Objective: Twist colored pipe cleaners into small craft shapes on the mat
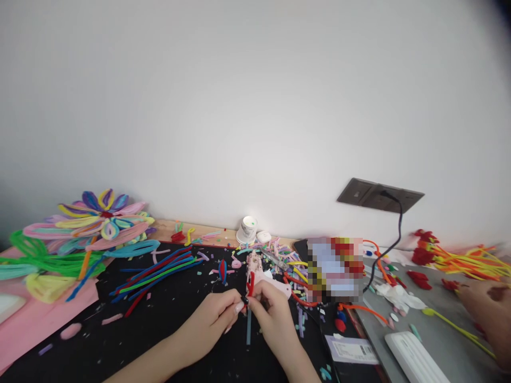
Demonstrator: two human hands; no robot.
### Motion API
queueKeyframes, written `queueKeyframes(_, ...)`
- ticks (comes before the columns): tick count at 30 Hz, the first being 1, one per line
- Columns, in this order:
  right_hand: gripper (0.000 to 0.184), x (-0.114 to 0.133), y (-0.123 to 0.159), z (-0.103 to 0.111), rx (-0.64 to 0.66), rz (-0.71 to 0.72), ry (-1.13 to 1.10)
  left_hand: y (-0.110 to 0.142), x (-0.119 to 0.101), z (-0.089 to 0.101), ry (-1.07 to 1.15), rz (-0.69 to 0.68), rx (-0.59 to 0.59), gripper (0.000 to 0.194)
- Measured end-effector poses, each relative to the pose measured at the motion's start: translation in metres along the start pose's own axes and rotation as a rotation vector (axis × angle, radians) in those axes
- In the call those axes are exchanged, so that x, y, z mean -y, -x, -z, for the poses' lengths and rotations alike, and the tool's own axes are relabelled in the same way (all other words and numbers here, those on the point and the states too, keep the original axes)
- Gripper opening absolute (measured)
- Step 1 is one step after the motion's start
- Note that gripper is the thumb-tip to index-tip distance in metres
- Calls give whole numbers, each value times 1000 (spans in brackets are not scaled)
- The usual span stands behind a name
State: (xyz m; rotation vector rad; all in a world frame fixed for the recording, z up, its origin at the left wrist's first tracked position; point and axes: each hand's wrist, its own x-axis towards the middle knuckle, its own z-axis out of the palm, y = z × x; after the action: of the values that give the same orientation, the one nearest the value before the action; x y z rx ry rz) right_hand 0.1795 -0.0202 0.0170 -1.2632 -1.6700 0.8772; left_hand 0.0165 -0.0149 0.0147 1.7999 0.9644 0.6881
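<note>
My left hand and my right hand meet over a black mat, fingertips pinched almost together. A short bent red pipe cleaner sticks up from the right fingertips. Between the two pinches is a small black piece, gripped by the left fingers; its kind is too small to tell. Just below them a translucent bluish strip lies on the mat. Behind my right hand is a pale pink object, partly hidden. A red and blue pipe-cleaner loop lies farther back.
Blue, red and green pipe cleaners lie left, beside a pipe-cleaner flower. A white cup stands by the wall among scraps. At right are a pixelated area, a black cord, a white case and another person's hand.
</note>
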Motion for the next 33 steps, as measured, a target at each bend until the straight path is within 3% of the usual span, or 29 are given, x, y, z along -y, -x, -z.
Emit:
queueKeyframes(8, 22, 7, 4, -2, -56, 24, 11, 4, -16, 4, -18, -34, 31, 24)
queueKeyframes(15, 10, 5, 2, 6, -7, 59, 91, 2, -2, 1, -46, -59, -119, 30)
queueKeyframes(20, 16, 4, 0, 14, 20, 123, 213, 2, 5, 5, 12, -3, -203, 32)
queueKeyframes(27, 22, 7, 2, 10, -15, 107, 76, 1, 2, 4, -53, -54, -303, 32)
queueKeyframes(33, 13, 1, 2, 8, -7, 148, 168, -1, 3, 6, -60, -88, -182, 34)
